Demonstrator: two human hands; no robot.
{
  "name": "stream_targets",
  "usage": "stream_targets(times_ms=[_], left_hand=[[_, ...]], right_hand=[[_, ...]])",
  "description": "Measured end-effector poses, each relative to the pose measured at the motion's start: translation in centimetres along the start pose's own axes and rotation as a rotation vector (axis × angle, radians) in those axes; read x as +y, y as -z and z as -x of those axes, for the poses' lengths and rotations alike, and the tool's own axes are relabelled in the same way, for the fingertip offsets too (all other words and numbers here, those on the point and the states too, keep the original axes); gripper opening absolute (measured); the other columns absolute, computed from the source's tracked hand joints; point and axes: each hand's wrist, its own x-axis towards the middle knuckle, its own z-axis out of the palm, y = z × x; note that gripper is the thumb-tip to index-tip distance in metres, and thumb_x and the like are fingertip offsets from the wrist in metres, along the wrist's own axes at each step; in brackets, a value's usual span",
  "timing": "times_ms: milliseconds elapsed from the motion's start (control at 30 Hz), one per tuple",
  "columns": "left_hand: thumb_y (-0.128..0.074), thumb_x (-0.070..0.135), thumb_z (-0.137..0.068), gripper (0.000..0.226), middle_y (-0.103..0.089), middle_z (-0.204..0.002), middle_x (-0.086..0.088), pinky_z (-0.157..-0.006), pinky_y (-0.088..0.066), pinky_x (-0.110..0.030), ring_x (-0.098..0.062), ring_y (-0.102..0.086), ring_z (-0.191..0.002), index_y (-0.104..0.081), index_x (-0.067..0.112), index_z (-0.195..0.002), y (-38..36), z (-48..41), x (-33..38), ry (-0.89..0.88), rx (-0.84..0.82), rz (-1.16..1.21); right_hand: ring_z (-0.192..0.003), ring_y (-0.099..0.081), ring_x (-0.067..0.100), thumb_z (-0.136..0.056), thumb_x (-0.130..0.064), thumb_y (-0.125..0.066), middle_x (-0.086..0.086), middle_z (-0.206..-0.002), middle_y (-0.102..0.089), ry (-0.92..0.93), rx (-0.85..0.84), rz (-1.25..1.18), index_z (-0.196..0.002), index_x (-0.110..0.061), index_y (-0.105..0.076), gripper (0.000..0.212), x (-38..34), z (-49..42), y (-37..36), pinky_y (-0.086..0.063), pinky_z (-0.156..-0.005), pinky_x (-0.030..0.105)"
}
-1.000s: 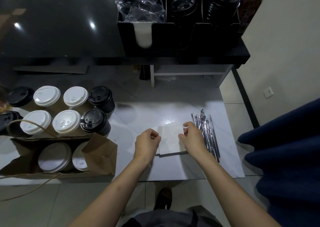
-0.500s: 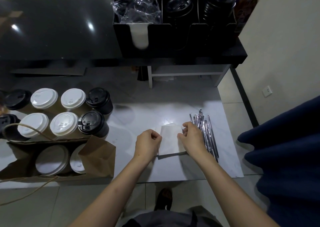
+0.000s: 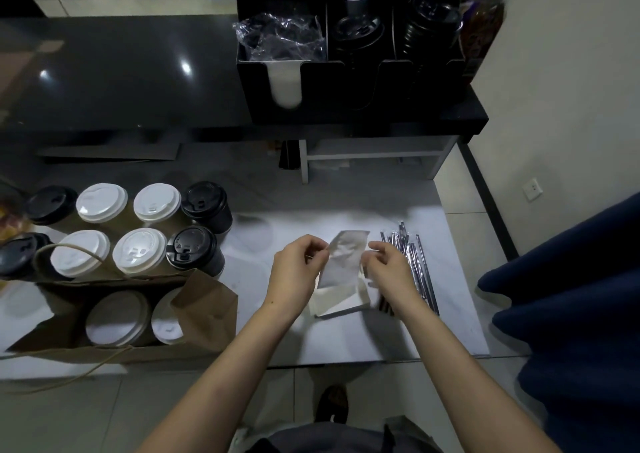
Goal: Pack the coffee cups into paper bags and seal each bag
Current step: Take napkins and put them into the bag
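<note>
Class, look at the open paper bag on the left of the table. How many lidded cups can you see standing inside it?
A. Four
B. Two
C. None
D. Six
B: two white cup lids show side by side inside the open brown paper bag; the other lidded cups stand outside it, behind it on the table.

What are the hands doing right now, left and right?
Left hand: pinched shut on the napkin, lifted off the napkin stack.
Right hand: fingers curled beside the napkin; grip cannot be told.
</note>
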Motion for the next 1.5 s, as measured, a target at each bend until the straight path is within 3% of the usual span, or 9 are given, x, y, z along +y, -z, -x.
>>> stream_targets(times_ms=[67,233,333,467,700,867,1000,1300,1500], left_hand=[[-0.067,0.016,-0.094,0.014,-0.071,-0.076,0.011,-0.073,-0.057,-0.032,-0.011,-0.068,-0.073,-0.071,0.026,-0.085,0.2,0.1,0.1,0.015,0.001,0.026],[-0.067,0.013,-0.094,0.014,-0.071,-0.078,0.005,-0.074,-0.063,-0.048,-0.017,-0.07,-0.069,-0.073,0.023,-0.086,0.1,0.4,-0.3,0.102,0.02,0.137],[-0.067,0.013,-0.095,0.015,-0.071,-0.077,0.006,-0.075,-0.062,-0.048,-0.015,-0.069,-0.068,-0.072,0.025,-0.086,0.6,0.6,-0.5,0.085,0.05,0.107],[-0.066,0.016,-0.096,0.014,-0.071,-0.078,0.007,-0.076,-0.061,-0.046,-0.017,-0.069,-0.075,-0.07,0.027,-0.087,1.2,0.9,-0.7,0.073,0.092,0.068],[-0.068,0.023,-0.096,0.011,-0.071,-0.077,0.008,-0.075,-0.06,-0.042,-0.015,-0.069,-0.074,-0.07,0.027,-0.087,2.2,1.2,-1.0,0.077,0.136,0.055],[-0.067,0.022,-0.098,0.009,-0.072,-0.082,0.007,-0.074,-0.061,-0.037,-0.013,-0.069,-0.075,-0.07,0.026,-0.091,2.6,1.5,-1.2,0.092,0.153,0.056],[-0.066,0.022,-0.099,0.009,-0.071,-0.083,0.008,-0.072,-0.06,-0.035,-0.013,-0.069,-0.075,-0.07,0.026,-0.092,2.5,1.6,-1.0,0.094,0.157,0.05],[-0.066,0.02,-0.098,0.014,-0.071,-0.08,0.008,-0.071,-0.058,-0.036,-0.014,-0.068,-0.074,-0.068,0.028,-0.087,2.5,2.1,-0.8,0.086,0.162,0.048],[-0.067,0.022,-0.098,0.013,-0.071,-0.081,0.008,-0.076,-0.061,-0.042,-0.014,-0.069,-0.075,-0.069,0.029,-0.087,2.8,2.2,-0.9,0.081,0.17,0.068]], right_hand=[[-0.095,-0.072,0.02,-0.083,-0.035,-0.057,0.001,-0.107,-0.074,0.021,0.019,0.021,-0.119,-0.032,-0.063,0.037,0.0,0.1,0.1,-0.06,-0.092,0.052],[-0.092,-0.068,0.022,-0.097,-0.01,-0.059,-0.003,-0.101,-0.069,0.09,0.055,0.248,-0.125,-0.016,-0.068,0.03,0.5,0.7,0.1,-0.058,-0.089,0.045],[-0.091,-0.065,0.022,-0.092,-0.017,-0.073,0.003,-0.1,-0.068,0.12,0.019,0.451,-0.126,-0.01,-0.067,0.036,0.8,0.9,-0.2,-0.05,-0.083,0.032],[-0.1,-0.063,0.024,-0.081,-0.034,-0.086,0.007,-0.109,-0.068,0.132,-0.018,0.583,-0.127,-0.012,-0.061,0.056,0.6,1.5,-1.0,-0.043,-0.08,0.03],[-0.094,-0.064,0.025,-0.078,-0.025,-0.088,0.006,-0.105,-0.069,0.093,-0.041,0.576,-0.12,-0.012,-0.059,0.052,0.8,1.7,-1.5,-0.044,-0.075,0.031],[-0.096,-0.069,0.026,-0.076,-0.017,-0.09,0.006,-0.107,-0.073,0.052,-0.025,0.507,-0.121,-0.015,-0.059,0.055,1.0,1.7,-1.4,-0.057,-0.085,0.037],[-0.095,-0.069,0.027,-0.077,-0.016,-0.089,0.006,-0.102,-0.072,0.044,-0.001,0.475,-0.116,-0.014,-0.06,0.049,1.0,1.6,-1.2,-0.057,-0.083,0.037],[-0.073,-0.053,0.022,-0.084,-0.022,-0.081,-0.005,-0.073,-0.054,0.095,0.05,0.489,-0.083,-0.016,-0.053,0.029,1.0,2.2,-0.6,-0.033,-0.061,0.034],[-0.058,-0.04,0.023,-0.086,-0.021,-0.077,0.004,-0.057,-0.043,0.139,0.052,0.523,-0.056,-0.014,-0.044,0.045,1.1,2.3,-0.7,-0.027,-0.052,0.035]])
